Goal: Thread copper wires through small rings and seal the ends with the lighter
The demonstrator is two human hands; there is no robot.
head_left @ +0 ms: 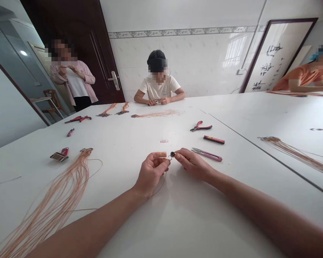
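The left hand (152,169) pinches a thin cord (161,184), while the right hand (191,162) pinches a small dark bead (172,154) between them, just above the white surface (177,215). Pink scissors (207,154) lie just beside the right hand.

I've got one head-worn view only, looking forward and down over the white table (177,222), close above both hands, wide angle reaching the far wall (193,64), nothing shared.
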